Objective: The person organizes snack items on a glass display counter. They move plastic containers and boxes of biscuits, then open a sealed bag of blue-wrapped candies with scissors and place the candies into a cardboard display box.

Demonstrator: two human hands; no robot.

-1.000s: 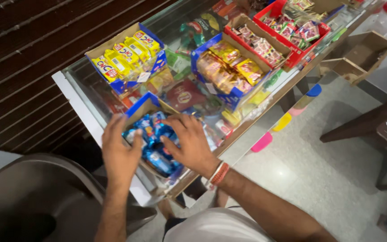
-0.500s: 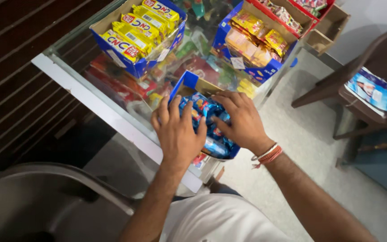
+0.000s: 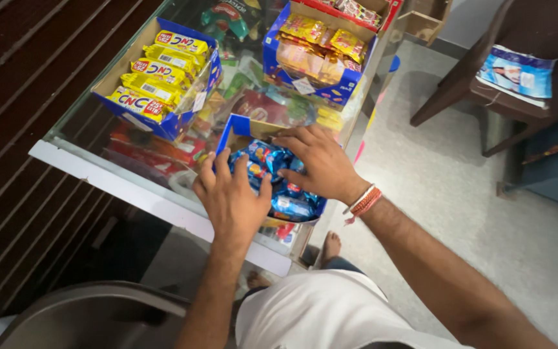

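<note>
Both hands spread flat: left hand, right hand pressing blue packets beneath.

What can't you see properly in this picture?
- Head view: the blue box under both hands; the left hand and right hand cover most of its blue packets.
- The goods inside the glass counter: blurred by reflections and the boxes on top.
- The red box: cut off by the top edge.
- The chair: cut off by the top edge.

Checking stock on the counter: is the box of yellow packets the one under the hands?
No, both hands, left hand and right hand, rest on the blue packets; the yellow-packet box sits apart, untouched.
</note>
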